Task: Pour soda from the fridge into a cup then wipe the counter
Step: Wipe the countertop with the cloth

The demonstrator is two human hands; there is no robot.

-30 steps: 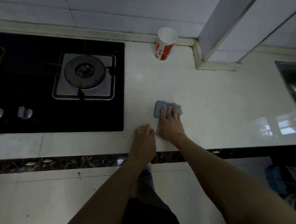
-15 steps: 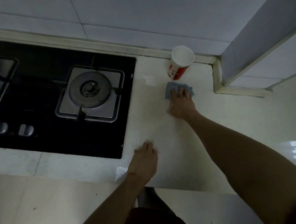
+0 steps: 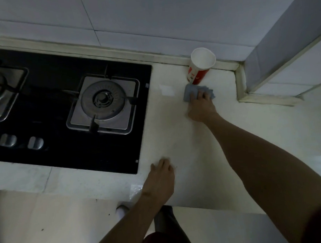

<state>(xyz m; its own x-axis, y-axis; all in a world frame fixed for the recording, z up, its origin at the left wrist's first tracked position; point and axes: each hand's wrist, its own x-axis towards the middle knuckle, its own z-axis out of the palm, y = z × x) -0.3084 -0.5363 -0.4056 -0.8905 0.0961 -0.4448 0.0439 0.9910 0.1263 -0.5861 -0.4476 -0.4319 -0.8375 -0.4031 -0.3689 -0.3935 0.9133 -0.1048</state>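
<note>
A red and white paper cup (image 3: 199,69) stands upright at the back of the pale counter (image 3: 184,138), against the wall. Just in front of it lies a crumpled blue-grey cloth (image 3: 188,91). My right hand (image 3: 201,107) presses down on the cloth, fingers curled over it, with the cloth's far edge touching or nearly touching the cup's base. My left hand (image 3: 161,179) rests flat on the counter near its front edge, holding nothing. What is inside the cup cannot be seen clearly.
A black glass gas hob (image 3: 65,115) with a steel burner (image 3: 103,99) and two knobs (image 3: 20,141) fills the counter's left. A tiled pillar (image 3: 281,53) juts out at the right back. The tiled floor (image 3: 59,225) lies below the counter edge.
My right hand slid the cloth from the counter's front away to the back, up to the cup. My left hand stayed flat near the front edge.
</note>
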